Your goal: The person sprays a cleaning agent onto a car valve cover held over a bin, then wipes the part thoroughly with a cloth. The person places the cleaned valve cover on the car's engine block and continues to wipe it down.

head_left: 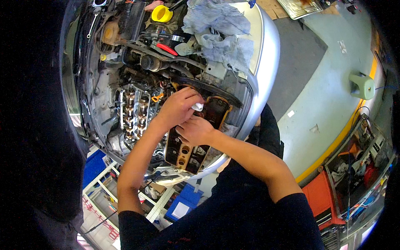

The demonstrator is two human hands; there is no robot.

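An engine valve cover (216,112), dark inside with a tan rim, lies with its hollow side up at the front of the engine bay. My left hand (178,107) is over its upper part, fingers closed on a small white wad (197,107) that looks like tissue or cloth. Just below it, my right hand (195,131) rests at the cover with its fingers curled; what they grip is hidden. To the left, the open engine shows its camshafts (130,112). An orange-yellow clip-like part (157,98) sits between the camshafts and my left wrist.
Striped blue-grey rags (216,18) drape over the white car's front edge. Red-handled pliers (166,49) and a yellow cup (161,14) lie in the bay's far part. A wrench (92,26) is at the left. A green stool (361,86) and red tool cart (320,202) stand right.
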